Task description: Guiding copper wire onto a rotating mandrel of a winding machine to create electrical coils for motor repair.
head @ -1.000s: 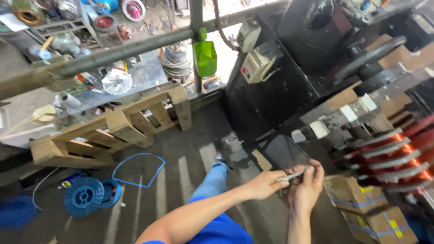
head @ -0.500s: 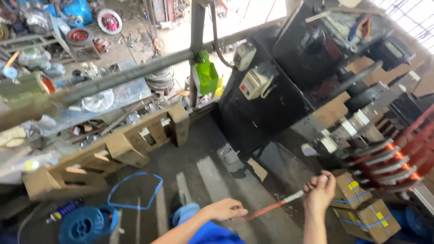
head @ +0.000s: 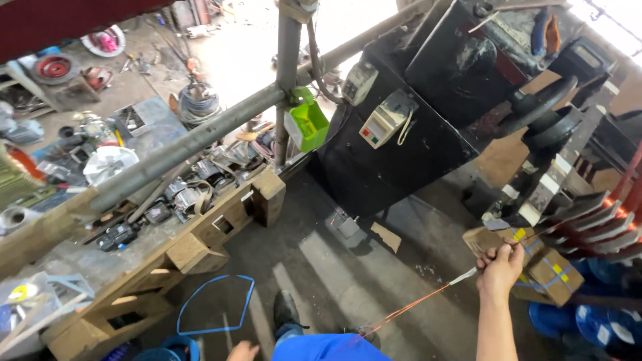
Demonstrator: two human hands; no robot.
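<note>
Right hand: the right hand point(head: 500, 269) is raised at the lower right of the view, forearm coming up from the bottom edge, fingers point(head: 506, 253) clenched around a thin copper-coloured wire point(head: 408, 309).
Wire: it runs taut from the clenched fingers down and to the left toward the person's blue trouser leg point(head: 328, 347); a short pale sleeve point(head: 463, 276) covers the wire just left of the fingers (what the sleeve is made of cannot be told).
Left hand: only the tip of the left hand point(head: 242, 351) shows at the bottom edge, well to the left of the right fingers; whether its fingers are clenched or released cannot be told, and nothing is seen in it.
Just beyond the right fingers: cardboard boxes point(head: 545, 271) with blue straps, touching the floor, and a row of dark metal plates wound with copper coils point(head: 592, 224) to the right.
Above the fingers: a large black machine point(head: 428, 113) with a beige control box point(head: 384, 120).
Far left of the fingers: a wooden bench point(head: 160, 247) crowded with metal parts, a grey pipe point(head: 194, 140) crossing above it, a green plastic container point(head: 306, 122) hanging from the pipe.
Floor: a blue strap loop point(head: 217, 304) lies between the bench and a dark shoe point(head: 286, 311).
</note>
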